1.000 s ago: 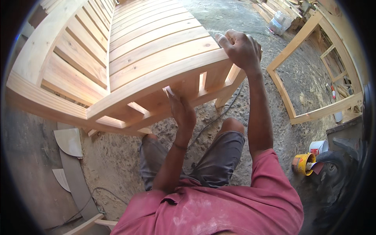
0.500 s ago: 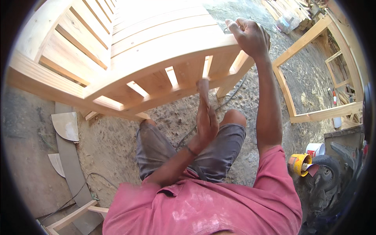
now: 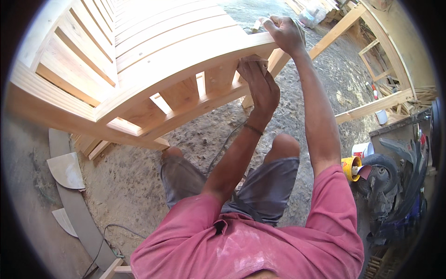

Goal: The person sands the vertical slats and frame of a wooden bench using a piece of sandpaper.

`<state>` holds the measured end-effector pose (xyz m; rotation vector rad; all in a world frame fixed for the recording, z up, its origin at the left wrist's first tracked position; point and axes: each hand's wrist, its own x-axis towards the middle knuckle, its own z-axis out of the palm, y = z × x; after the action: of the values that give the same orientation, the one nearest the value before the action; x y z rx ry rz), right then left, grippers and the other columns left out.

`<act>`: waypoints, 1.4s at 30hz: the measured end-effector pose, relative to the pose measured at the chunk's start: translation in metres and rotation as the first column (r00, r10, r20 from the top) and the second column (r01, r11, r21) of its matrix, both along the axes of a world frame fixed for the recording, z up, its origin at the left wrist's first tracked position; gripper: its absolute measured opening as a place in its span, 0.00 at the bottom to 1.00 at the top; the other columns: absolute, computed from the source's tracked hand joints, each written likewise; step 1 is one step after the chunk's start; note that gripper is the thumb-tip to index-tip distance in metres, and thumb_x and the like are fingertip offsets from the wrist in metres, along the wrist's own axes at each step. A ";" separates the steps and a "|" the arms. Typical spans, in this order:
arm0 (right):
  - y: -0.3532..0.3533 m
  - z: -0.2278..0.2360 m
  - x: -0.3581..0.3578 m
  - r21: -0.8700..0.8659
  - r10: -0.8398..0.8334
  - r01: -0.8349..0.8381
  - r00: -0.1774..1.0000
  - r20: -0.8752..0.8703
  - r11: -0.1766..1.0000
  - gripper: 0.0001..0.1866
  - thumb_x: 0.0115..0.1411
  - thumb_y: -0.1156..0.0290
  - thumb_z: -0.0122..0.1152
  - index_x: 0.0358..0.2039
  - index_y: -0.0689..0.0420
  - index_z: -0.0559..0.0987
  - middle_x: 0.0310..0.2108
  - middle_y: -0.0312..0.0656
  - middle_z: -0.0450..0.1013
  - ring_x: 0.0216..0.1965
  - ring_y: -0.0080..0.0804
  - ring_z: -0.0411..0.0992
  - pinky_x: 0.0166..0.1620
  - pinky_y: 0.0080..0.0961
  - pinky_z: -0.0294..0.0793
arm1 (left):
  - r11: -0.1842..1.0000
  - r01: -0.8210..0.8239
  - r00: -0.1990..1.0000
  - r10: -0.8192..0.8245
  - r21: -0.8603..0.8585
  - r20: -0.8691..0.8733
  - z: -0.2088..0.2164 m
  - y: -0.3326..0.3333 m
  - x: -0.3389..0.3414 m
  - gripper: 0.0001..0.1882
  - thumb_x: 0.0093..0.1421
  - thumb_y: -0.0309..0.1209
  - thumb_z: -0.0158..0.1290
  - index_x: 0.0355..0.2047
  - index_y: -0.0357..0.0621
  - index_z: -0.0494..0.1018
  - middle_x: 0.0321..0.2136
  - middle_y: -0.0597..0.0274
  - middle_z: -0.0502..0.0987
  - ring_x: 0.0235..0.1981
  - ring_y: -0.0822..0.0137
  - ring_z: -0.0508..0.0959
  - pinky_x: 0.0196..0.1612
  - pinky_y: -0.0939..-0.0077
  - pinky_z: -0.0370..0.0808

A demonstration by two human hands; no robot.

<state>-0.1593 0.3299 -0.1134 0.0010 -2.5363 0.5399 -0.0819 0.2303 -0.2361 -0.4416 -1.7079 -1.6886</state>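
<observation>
A pale wooden bench-like frame (image 3: pixel 186 76) with a slatted top and a curved-edged slatted end stands before me. At the far right end of its curved rail, my right hand (image 3: pixel 285 36) is closed round the corner. My left hand (image 3: pixel 261 88) is raised under that rail and presses a folded brown piece of sandpaper (image 3: pixel 254 59) against the slats on the right. The fingers are bent over the sheet, and the slat behind it is partly hidden.
Another open wooden frame (image 3: pixel 371 109) stands at right. Beyond my right elbow are a yellow bucket (image 3: pixel 349 168), a white tub (image 3: pixel 363 149) and a wheel (image 3: pixel 380 173). Curved offcuts (image 3: pixel 67 171) lie at left. A cable (image 3: pixel 220 156) crosses the rough floor.
My left hand has moved up and right along the slats, and the sheet in it now shows. My right hand keeps its hold on the rail's corner. The whole view has shifted slightly.
</observation>
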 end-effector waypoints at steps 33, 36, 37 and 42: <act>-0.008 0.018 0.018 0.035 0.108 -0.116 0.978 0.179 0.993 0.25 0.59 0.44 0.50 0.39 0.48 0.86 0.24 0.47 0.81 0.35 0.48 0.82 0.42 0.42 0.76 | 0.945 -0.326 0.930 0.323 -0.013 0.177 -0.036 0.012 -0.010 0.15 0.69 0.28 0.40 0.47 0.25 0.67 0.33 0.36 0.75 0.31 0.43 0.75 0.36 0.53 0.70; 0.000 0.011 0.012 0.021 0.138 -0.143 0.975 0.175 0.989 0.25 0.58 0.44 0.50 0.38 0.47 0.86 0.25 0.49 0.81 0.34 0.49 0.82 0.41 0.41 0.77 | 0.967 -0.256 0.936 0.248 -0.002 0.249 -0.019 0.013 -0.011 0.16 0.68 0.26 0.40 0.50 0.24 0.66 0.35 0.36 0.76 0.32 0.43 0.76 0.37 0.53 0.71; 0.001 0.009 0.009 0.025 0.154 -0.160 0.975 0.161 0.987 0.24 0.58 0.44 0.50 0.38 0.47 0.86 0.25 0.48 0.81 0.34 0.50 0.82 0.41 0.41 0.78 | 0.967 -0.252 0.930 0.249 -0.024 0.269 -0.008 0.012 -0.010 0.16 0.68 0.26 0.40 0.50 0.24 0.66 0.35 0.37 0.77 0.33 0.43 0.77 0.37 0.53 0.71; -0.003 0.013 0.011 0.024 0.173 -0.177 0.978 0.115 0.984 0.24 0.58 0.44 0.51 0.35 0.48 0.86 0.26 0.48 0.81 0.35 0.51 0.81 0.42 0.42 0.78 | 0.876 -0.454 0.884 0.465 -0.161 0.041 -0.042 0.021 -0.006 0.18 0.66 0.24 0.40 0.53 0.22 0.65 0.41 0.36 0.77 0.38 0.42 0.78 0.42 0.53 0.72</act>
<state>-0.1484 0.3266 -0.1006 0.2143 -2.6717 0.5799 -0.0882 0.2509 -0.2777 -0.0205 -1.8255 -1.2516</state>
